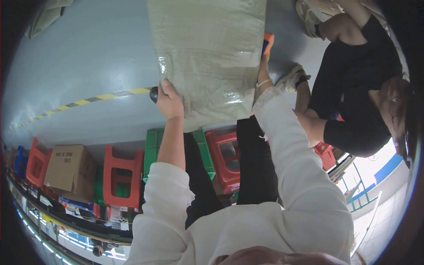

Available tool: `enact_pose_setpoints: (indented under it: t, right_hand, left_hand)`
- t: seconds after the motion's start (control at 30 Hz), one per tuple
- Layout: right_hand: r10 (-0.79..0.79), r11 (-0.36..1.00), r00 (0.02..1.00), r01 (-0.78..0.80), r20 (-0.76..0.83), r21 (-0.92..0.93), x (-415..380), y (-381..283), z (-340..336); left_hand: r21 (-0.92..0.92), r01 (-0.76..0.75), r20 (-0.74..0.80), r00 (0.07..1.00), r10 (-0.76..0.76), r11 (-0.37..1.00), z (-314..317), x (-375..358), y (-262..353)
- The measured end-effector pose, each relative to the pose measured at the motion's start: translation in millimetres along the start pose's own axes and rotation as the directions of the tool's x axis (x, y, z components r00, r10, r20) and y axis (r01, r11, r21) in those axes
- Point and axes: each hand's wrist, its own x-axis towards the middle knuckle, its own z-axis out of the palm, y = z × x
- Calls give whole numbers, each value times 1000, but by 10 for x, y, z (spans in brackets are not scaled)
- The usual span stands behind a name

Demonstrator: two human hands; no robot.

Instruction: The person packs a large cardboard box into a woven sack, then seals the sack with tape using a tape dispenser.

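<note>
A large pale beige package point(210, 66) with a shiny, wrinkled plastic-like surface stands out in front of my body. My left hand point(170, 101) grips its left edge, thumb on the near face and the other fingers partly hidden. Beside that hand shows a black rounded thing point(153, 94), which I cannot identify. At the right edge is my right hand point(263, 68), wearing a bracelet and largely hidden by the package and sleeve. An orange and dark-blue tool point(268, 43) is at its fingers, seemingly held; its lower part is out of sight.
To the right a person in black point(353, 79) crouches or sits close by. Behind my legs stand a green crate point(152, 141), red stools point(123, 176) and a cardboard box point(70, 172). Yellow-black tape point(106, 96) crosses the grey floor.
</note>
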Motion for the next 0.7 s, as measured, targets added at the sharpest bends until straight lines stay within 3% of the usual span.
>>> enact_pose_setpoints:
  t: [0.1, 0.4, 0.6, 0.67, 0.7]
  right_hand:
    - [126, 991, 992, -125, -26, 38, -228, -372, 45]
    - [28, 1000, 995, -29, -98, -2, -214, -357, 63]
    - [178, 974, 967, -199, -185, -103, -440, -726, 107]
    - [166, 985, 969, -156, -182, 69, -474, -646, 123]
    - [167, 983, 969, -149, -185, 110, -571, -908, 64]
  left_hand:
    - [-3, 20, 51, 998, -20, 1000, 42, 84, -53]
    - [9, 18, 48, 999, -18, 1000, 75, 104, -48]
    - [29, -85, -67, 994, 87, 996, 146, 145, -94]
    - [43, -102, -85, 991, 105, 994, 141, 139, -62]
    - [49, -103, -84, 991, 107, 993, 145, 130, -65]
